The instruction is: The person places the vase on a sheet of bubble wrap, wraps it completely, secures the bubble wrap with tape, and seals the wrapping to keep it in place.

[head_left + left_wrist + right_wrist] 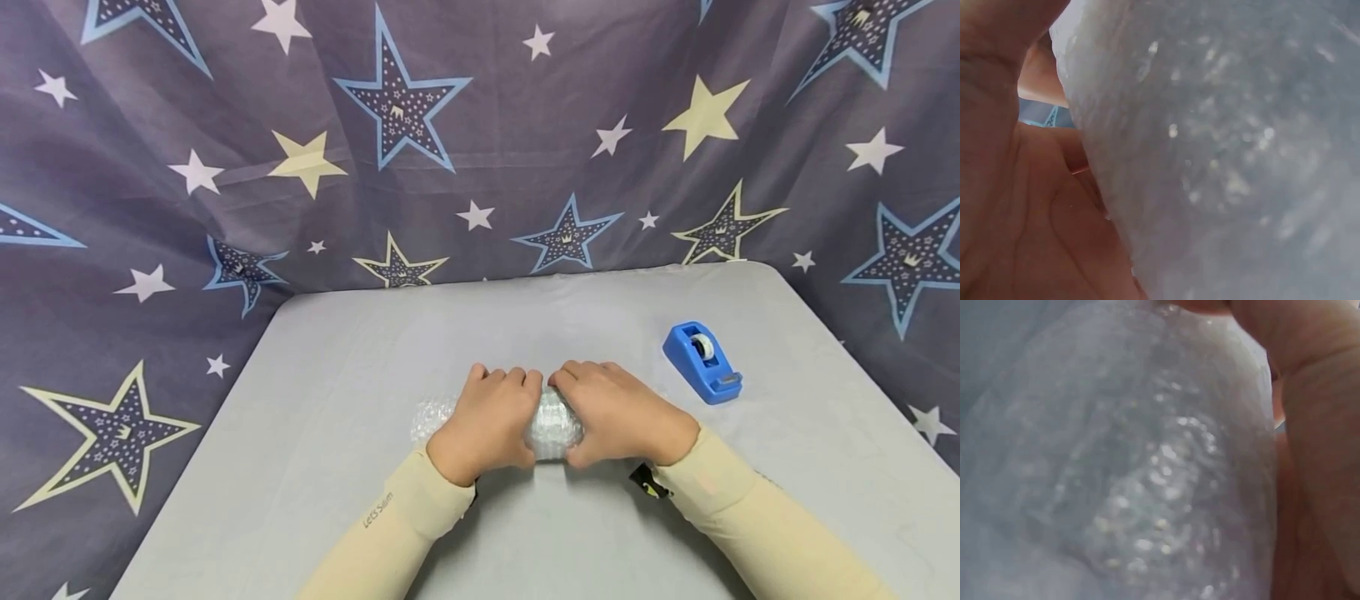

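A roll of clear bubble wrap lies crosswise on the table, its loose end showing past the left wrist. My left hand grips it left of its middle, fingers over the far side and thumb on the near side. Close beside it, my right hand holds the roll the same way. The wrap fills most of the left wrist view, against the palm and thumb. In the right wrist view the shiny wrap lies beside the thumb. Whether anything is inside the roll cannot be made out.
A blue tape dispenser with a roll of tape stands to the right, beyond the right hand. The table has a light grey cover. A dark curtain with stars hangs behind it and along both sides.
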`<action>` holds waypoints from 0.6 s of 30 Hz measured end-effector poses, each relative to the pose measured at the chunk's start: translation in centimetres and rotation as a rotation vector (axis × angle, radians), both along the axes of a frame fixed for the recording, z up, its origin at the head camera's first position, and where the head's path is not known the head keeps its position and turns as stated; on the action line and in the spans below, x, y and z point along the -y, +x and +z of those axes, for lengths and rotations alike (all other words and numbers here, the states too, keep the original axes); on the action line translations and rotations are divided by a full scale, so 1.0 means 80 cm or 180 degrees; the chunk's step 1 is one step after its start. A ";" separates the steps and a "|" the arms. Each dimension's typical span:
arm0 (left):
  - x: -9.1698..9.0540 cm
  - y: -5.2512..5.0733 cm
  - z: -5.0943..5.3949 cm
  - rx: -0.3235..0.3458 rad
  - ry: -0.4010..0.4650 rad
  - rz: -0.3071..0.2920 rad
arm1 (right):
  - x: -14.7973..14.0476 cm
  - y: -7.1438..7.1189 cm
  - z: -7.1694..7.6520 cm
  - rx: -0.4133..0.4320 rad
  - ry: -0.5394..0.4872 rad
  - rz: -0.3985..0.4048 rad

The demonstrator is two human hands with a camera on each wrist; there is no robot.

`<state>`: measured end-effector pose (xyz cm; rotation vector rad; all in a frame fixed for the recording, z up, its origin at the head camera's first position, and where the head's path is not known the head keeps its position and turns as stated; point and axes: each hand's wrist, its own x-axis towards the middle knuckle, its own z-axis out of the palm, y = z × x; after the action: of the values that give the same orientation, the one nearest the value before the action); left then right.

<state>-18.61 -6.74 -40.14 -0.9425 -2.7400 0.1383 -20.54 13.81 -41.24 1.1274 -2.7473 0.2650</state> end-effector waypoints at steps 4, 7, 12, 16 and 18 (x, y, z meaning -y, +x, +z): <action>-0.001 0.000 0.001 -0.0050 -0.0042 0.0030 | -0.001 -0.002 -0.001 0.0006 -0.0058 0.0033; -0.002 0.000 0.001 -0.0059 -0.0084 0.0065 | -0.002 -0.003 -0.001 0.0041 -0.0088 0.0048; -0.002 -0.001 -0.001 -0.0101 -0.0095 0.0077 | -0.003 -0.004 -0.001 0.0047 -0.0094 0.0075; -0.002 -0.002 -0.003 -0.0153 -0.0072 0.0022 | -0.003 -0.001 0.000 0.0014 -0.0055 0.0044; -0.002 -0.003 -0.003 -0.0165 -0.0047 -0.0005 | -0.003 0.000 0.002 -0.0006 -0.0038 0.0030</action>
<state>-18.87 -6.57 -40.37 -0.9317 -2.6944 0.1803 -20.50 14.04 -41.12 1.1374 -2.7359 0.2811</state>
